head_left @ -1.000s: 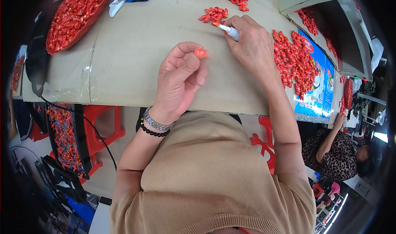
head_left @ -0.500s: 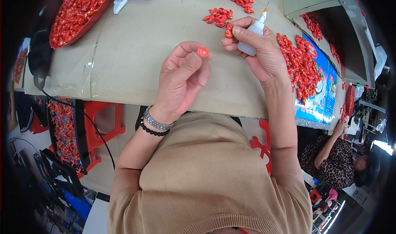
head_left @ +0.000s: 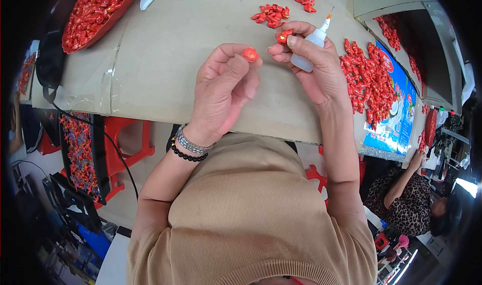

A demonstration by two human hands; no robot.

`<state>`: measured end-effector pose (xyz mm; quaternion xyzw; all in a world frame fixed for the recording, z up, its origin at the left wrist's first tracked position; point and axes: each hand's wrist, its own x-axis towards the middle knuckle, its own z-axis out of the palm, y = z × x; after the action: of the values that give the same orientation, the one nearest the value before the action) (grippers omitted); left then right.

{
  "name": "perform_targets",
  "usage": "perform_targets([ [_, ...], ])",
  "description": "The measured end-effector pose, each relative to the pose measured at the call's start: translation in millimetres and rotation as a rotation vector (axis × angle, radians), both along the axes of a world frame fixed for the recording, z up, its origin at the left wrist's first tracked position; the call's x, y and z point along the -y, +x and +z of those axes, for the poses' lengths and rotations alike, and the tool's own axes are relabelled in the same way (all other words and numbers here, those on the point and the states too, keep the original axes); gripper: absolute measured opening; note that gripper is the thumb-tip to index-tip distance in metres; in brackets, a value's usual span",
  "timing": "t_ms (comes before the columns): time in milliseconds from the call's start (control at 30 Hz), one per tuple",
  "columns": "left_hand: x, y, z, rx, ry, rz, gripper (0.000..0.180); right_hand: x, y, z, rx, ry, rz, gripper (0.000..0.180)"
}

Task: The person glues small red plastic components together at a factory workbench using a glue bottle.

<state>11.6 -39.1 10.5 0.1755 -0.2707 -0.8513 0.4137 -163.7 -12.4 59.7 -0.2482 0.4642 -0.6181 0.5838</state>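
Observation:
My left hand [head_left: 223, 86] pinches a small round red piece [head_left: 250, 54] between thumb and forefinger, above the table. To its right, my right hand [head_left: 314, 54] grips a second small red piece [head_left: 284, 36] with gold marks, held by thumb and fingertips. Tucked in that same hand is a translucent squeeze bottle [head_left: 303, 62] with a white neck and a thin needle tip pointing up and away. The two red pieces are apart. A small pile of red pieces [head_left: 271, 15] lies just beyond my right hand.
More red pieces [head_left: 369, 84] are heaped at the right, partly on a blue printed sheet [head_left: 399, 119]. A red tray [head_left: 103, 36] full of them stands at the far left of the table [head_left: 165, 79]. A dark cable [head_left: 108, 139] hangs past the left edge. Another person [head_left: 401, 194] sits at right.
The red piece in my left hand has turned, its hollow side no longer facing up. My right hand has tilted its red piece from upright to sideways. The view has shifted slightly.

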Motion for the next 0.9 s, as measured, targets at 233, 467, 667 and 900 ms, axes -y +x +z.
perform_targets([
  [233,0,-2,-1,0.020,-0.008,0.008,0.017,-4,5,-2,-0.206,-0.098,-0.020,0.017],
  [467,0,1,1,0.007,-0.007,-0.022,0.018,-8,5,-2,-0.156,-0.088,0.053,0.019],
  [667,-2,-1,4,0.019,-0.016,0.008,0.017,-10,9,-5,-0.184,-0.120,0.036,0.019],
  [900,-2,-1,3,-0.037,-0.015,0.040,0.014,-12,9,-5,-0.241,-0.156,0.026,0.017],
])
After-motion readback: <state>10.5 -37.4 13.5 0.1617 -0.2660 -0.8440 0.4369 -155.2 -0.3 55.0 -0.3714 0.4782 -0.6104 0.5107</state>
